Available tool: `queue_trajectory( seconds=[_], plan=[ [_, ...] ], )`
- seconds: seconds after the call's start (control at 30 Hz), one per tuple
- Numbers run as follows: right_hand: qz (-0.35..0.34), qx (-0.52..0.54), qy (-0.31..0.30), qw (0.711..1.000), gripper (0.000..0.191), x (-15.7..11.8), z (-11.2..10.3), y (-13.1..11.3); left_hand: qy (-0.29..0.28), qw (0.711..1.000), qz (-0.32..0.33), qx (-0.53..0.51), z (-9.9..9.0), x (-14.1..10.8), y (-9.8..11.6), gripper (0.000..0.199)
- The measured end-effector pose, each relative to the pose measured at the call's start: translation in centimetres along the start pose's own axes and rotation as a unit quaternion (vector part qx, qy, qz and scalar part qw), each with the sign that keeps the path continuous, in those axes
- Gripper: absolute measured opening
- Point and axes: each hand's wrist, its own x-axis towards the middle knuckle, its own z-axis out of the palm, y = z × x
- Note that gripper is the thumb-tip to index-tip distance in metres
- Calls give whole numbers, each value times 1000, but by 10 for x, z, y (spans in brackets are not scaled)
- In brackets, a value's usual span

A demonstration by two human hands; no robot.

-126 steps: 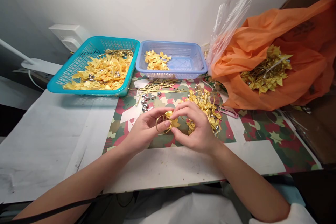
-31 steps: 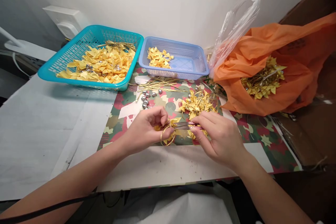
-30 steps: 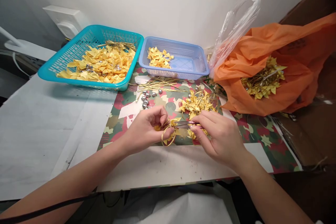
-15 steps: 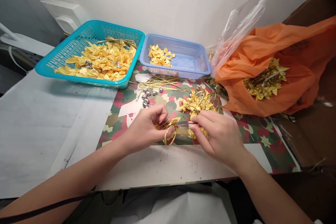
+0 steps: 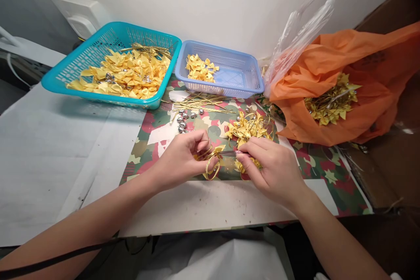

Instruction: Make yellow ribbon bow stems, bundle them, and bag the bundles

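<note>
Gold wire rings with a yellow ribbon flower are pinched between the thumb and fingers of my left hand. My right hand is closed on a thin dark tool, whose tip meets the flower. Beyond my right hand lies a pile of yellow flowers with gold wires; a few more flowers show under its fingers. Several small silver bells sit just beyond my left hand, with loose gold wires behind them.
A teal basket of yellow flowers, bells and gold wires stands at the back left. Beside it is a blue basket with fewer flowers. At the right, an orange bag holds more wired flowers. A clear plastic bag rises behind it.
The view has shifted slightly. Both hands keep nearly the same pose, and the dark tool still touches the flower.
</note>
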Motion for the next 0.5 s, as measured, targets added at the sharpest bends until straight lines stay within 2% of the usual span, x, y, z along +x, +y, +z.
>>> queue_trajectory(
  seconds=[0.2,0.5],
  plan=[
    [-16,-37,13,999,28,1,0,-2,-2,1000,3,2,-1,0,-2,40],
    [0,-23,22,999,27,1,3,1,-5,1000,-4,-11,-1,1,-2,42]
  ],
)
